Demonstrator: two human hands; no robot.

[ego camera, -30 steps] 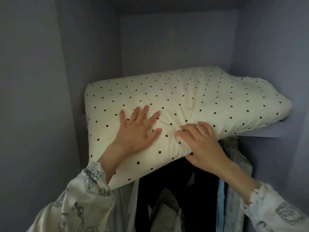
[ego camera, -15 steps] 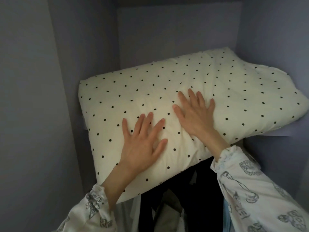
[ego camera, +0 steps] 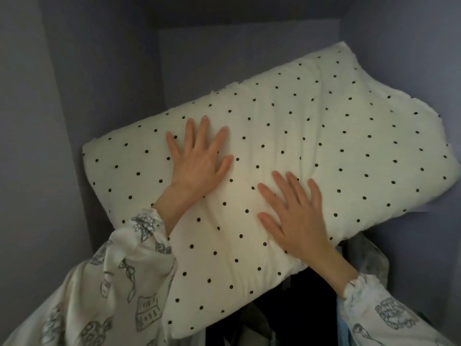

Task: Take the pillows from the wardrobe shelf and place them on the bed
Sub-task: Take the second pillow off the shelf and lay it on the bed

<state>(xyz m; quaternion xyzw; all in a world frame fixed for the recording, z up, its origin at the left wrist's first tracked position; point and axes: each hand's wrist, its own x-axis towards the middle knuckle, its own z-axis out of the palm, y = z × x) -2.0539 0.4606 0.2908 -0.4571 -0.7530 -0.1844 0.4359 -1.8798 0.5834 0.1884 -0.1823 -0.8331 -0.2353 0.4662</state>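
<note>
Right hand [ego camera: 296, 218] flat on pillow [ego camera: 287, 151], fingers straight and spread, pressing its near half. Left hand [ego camera: 199, 156] likewise flat, farther up. Pillow tilted in wardrobe [ego camera: 74, 96], above dark clothes [ego camera: 306, 308].

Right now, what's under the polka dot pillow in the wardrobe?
Below the pillow hang dark clothes, showing under its front edge. The shelf beneath it is covered, so whether another pillow lies there cannot be seen.
</note>
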